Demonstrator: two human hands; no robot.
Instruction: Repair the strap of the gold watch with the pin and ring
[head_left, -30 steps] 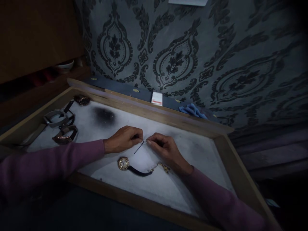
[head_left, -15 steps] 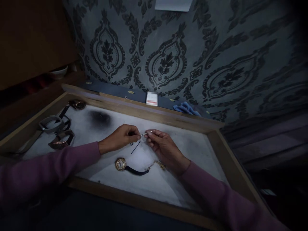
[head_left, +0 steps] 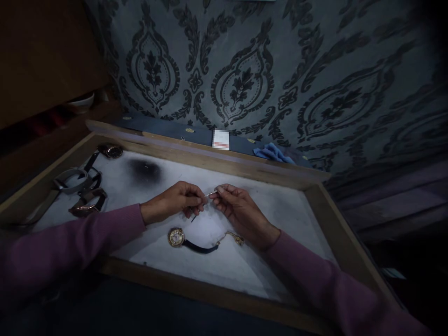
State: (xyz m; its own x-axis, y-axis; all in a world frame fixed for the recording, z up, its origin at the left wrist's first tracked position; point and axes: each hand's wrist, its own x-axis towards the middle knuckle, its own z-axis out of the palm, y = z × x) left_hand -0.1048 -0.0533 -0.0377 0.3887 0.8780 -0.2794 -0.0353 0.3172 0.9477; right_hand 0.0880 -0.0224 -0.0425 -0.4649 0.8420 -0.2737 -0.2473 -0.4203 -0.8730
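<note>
Over the middle of the white-lined tray, my left hand (head_left: 175,201) pinches one end of a thin silvery rod (head_left: 210,193). My right hand (head_left: 241,210) grips the other end, its thumb and fingertips closed around it. The rod's exact kind is too small to make out. Below my left fingertips a dark thin stick (head_left: 193,218) shows, partly hidden by the fingers. Nearer to me lies a gold-rimmed wristwatch (head_left: 176,237), face up, with a dark strap (head_left: 201,249) stretching right. A gold-coloured clasp (head_left: 238,239) rests by the strap's end, below my right hand.
Several other watches (head_left: 87,204) lie at the tray's left side. The wooden tray rim (head_left: 196,157) surrounds the work surface. Behind it are a small white box (head_left: 220,140) and a crumpled blue cloth (head_left: 273,152), against a patterned wall (head_left: 241,88).
My left fingers have spread lower, covering more of the dark stick. Both hands keep the rod between them at nearly the same place. The camera view has tilted slightly down.
</note>
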